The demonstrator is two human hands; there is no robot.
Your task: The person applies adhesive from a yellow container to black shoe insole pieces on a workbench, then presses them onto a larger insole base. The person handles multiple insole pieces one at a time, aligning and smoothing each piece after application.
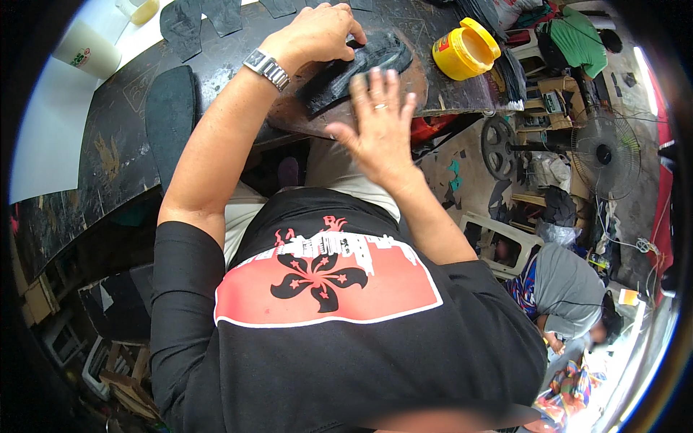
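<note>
A black, shiny, leather-like piece [336, 81] with a curved raised part lies on a brown board [411, 86] at the table's near edge. My left hand [317, 35] is at its far left side, fingers bent, thumb and forefinger closed at its edge; the exact grip is partly hidden. Over the near right part of the piece my right hand [382, 119] lies open, fingers spread and slightly blurred. To the right stands an open yellow tub [455, 61], its lid tipped up at the rim.
Flat black cut pieces [180, 29] lie along the table's [94, 162] far side, and a long dark one [170, 108] lies left of my forearm. A white container [86, 50] stands far left. A standing fan [605, 149] and two other people [574, 289] are off to the right.
</note>
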